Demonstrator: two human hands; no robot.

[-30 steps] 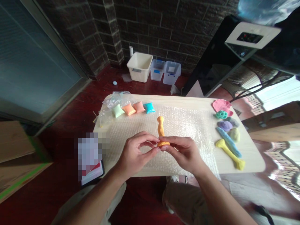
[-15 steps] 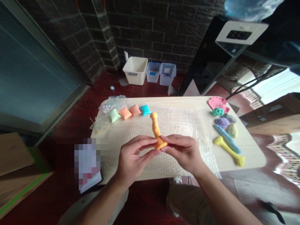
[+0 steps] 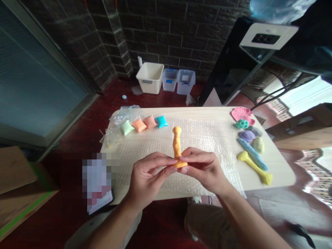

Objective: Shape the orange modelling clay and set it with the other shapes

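Note:
Between both hands, above the bubble wrap (image 3: 204, 138), I see an orange modelling clay piece (image 3: 176, 141) shaped like a bone, with a knobbed top and a flared lower end. My left hand (image 3: 147, 178) pinches that lower end from the left, thumb beneath and fingers above. From the other side my right hand (image 3: 203, 169) pinches the same end, its fingertips close to the left ones. The piece stands nearly upright. Its lower end is partly covered by my fingertips.
Four-cornered sealed packets, among them a blue packet (image 3: 161, 121) and a green packet (image 3: 127, 128), lie at the table's back left beside clear plastic bags (image 3: 127, 114). On the right are a yellow clay bone (image 3: 255, 167), a blue clay strip (image 3: 252, 154) and a pink clay piece (image 3: 242, 114).
The orange clay piece has turned from leaning left to nearly upright and shifted slightly right. My fingertips have moved a little on its lower end, both hands still holding it.

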